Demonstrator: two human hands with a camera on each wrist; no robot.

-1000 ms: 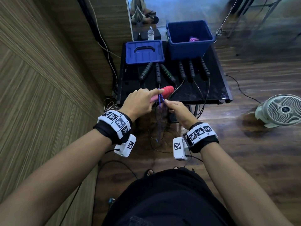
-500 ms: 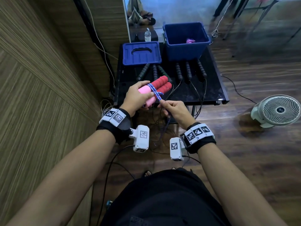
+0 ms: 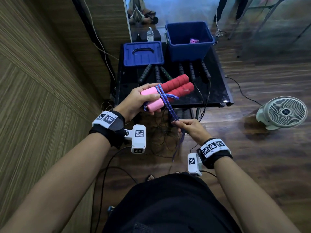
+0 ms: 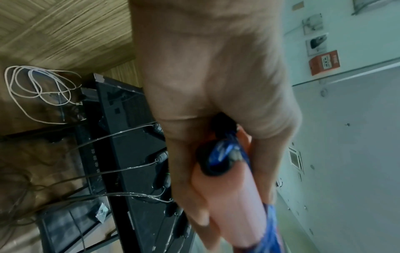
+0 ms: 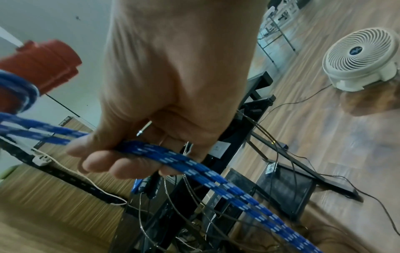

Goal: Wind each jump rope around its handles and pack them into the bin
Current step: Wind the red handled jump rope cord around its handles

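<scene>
Winding had progressed: left hand (image 3: 143, 100) clasped the handles (image 3: 168, 91), now wrapped twice, while right hand (image 3: 190, 130) pinched the rope (image 3: 170, 108), drawn lower, taut.

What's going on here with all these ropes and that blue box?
A person is bundling a jump rope. Their left hand grips the pink-and-red handles together, while the right hand pinches the blue rope running from a few turns already wound round them. Most of the rope hangs loose toward the floor. Black-handled ropes wait on the black table. The open blue bin behind them holds something pink.
</scene>
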